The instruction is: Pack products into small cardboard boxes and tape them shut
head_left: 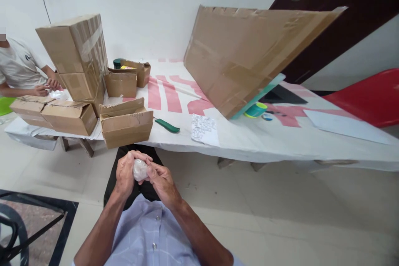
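Nearest first. I have my left hand (124, 173) and right hand (162, 182) up over the lap, off the worktop (187, 148). Between them: a round whitish lump, glossy, plastic-looking (140, 170). Left grip is cupped round its side and top; right grip is narrow, thumb and fingers pressed on the other side. Both holding it.

Progress, my read: lump is already rounded and compact, but the fingers are on its surface, so handling looks mid-way. Can't confirm it's finished. It isn't set down. Material and what's inside: can't tell.

At the near edge: open brown cardboard box (127, 129), contents hidden from me. Just beside it, a green-handled tool (168, 126), lying out of hand. Further along, a white sheet with grey patterning (204, 129), flat; no link to the lump that I can judge.

Farther back: smaller open cardboard box (121, 85), and a big brown cardboard panel (246, 54) leaning at a tilt. Off left, behind stacked boxes (75, 52), a person in a white shirt (20, 64), hands on their own work.
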Available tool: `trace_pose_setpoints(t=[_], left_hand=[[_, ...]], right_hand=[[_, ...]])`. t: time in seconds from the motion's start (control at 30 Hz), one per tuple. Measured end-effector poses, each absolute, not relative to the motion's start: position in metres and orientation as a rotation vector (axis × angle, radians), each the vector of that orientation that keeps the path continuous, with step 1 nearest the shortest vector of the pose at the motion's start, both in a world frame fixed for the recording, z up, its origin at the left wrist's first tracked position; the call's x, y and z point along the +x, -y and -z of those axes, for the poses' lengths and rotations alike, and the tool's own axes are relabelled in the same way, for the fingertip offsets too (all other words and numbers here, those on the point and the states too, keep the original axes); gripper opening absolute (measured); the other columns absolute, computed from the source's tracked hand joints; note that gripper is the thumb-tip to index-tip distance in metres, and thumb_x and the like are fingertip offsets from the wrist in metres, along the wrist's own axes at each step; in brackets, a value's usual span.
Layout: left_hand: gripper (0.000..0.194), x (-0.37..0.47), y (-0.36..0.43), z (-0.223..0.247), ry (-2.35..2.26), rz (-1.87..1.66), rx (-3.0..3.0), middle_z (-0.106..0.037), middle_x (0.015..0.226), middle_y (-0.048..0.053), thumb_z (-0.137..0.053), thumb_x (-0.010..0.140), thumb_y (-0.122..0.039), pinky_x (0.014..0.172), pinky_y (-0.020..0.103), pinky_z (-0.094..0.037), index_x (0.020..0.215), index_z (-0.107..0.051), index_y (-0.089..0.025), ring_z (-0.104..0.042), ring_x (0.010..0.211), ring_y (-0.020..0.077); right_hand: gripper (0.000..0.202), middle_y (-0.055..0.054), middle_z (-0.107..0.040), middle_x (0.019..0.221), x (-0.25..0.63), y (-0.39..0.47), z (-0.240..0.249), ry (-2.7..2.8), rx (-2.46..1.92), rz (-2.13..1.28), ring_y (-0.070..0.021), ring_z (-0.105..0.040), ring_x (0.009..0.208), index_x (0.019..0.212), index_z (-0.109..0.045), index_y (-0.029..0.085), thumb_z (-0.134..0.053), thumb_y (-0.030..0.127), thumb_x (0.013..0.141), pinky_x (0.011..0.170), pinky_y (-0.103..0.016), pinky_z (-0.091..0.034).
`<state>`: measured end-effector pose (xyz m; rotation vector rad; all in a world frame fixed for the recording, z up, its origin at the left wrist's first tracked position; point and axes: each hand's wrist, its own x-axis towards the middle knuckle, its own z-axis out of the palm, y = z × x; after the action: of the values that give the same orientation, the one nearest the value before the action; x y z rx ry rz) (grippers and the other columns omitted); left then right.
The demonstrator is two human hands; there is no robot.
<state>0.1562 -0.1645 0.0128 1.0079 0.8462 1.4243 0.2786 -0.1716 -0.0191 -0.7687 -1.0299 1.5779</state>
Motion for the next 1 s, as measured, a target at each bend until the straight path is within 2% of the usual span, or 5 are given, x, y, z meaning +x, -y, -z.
trace_pose_setpoints(t=[0.17,0.57,0.7,0.87,1.0], left_hand=[[0.058,0.163,0.163,-0.017,-0.836,-1.476,0.903,-0.076,0.085,0.011,-0.063,0.093,-0.071,0.043,0.022,-0.041,0.074,-0.069,-0.017,-0.067,0.067,0.0183],[0.048,0.161,0.164,-0.013,-0.871,-1.473,0.886,-0.075,0.083,0.006,-0.069,0.093,-0.063,0.035,0.018,-0.032,0.083,-0.068,-0.015,-0.047,0.044,0.0068],[0.046,0.163,0.159,-0.014,-0.858,-1.474,0.828,-0.075,0.079,0.005,-0.075,0.087,-0.062,0.036,0.017,-0.036,0.088,-0.069,-0.017,-0.060,0.052,0.0121],[0.059,0.160,0.150,-0.010,-0.940,-1.363,0.924,-0.081,0.116,0.016,-0.070,0.090,-0.068,0.075,0.033,-0.063,0.120,-0.072,-0.017,-0.077,0.101,0.0282],[0.062,0.140,0.142,-0.002,-1.082,-1.364,1.107,-0.072,0.141,0.016,-0.067,0.092,-0.068,0.105,0.044,-0.057,0.131,-0.070,-0.020,-0.066,0.132,0.0341]], right_hand=[[0.055,-0.005,-0.068,0.078,0.277,0.170,0.022,1.032,-0.754,-1.569,-0.0164,-0.059,0.066,0.093,-0.082,0.016,-0.076,0.070,0.085,0.062,-0.032,-0.054],[0.059,-0.003,-0.069,0.071,0.275,0.169,0.019,1.128,-0.793,-1.531,-0.0176,-0.062,0.064,0.092,-0.080,0.016,-0.072,0.074,0.086,0.069,-0.035,-0.058],[0.061,-0.004,-0.073,0.087,0.272,0.165,0.019,1.046,-0.720,-1.553,-0.0154,-0.063,0.064,0.107,-0.079,0.018,-0.077,0.073,0.081,0.063,-0.032,-0.059],[0.054,-0.004,-0.074,0.082,0.295,0.152,0.029,1.116,-0.826,-1.366,-0.0156,-0.066,0.064,0.104,-0.079,0.018,-0.073,0.069,0.088,0.063,-0.029,-0.058],[0.058,-0.005,-0.074,0.082,0.381,0.111,0.041,1.020,-1.121,-0.984,-0.0178,-0.066,0.070,0.094,-0.077,0.016,-0.067,0.073,0.087,0.066,-0.029,-0.057]])
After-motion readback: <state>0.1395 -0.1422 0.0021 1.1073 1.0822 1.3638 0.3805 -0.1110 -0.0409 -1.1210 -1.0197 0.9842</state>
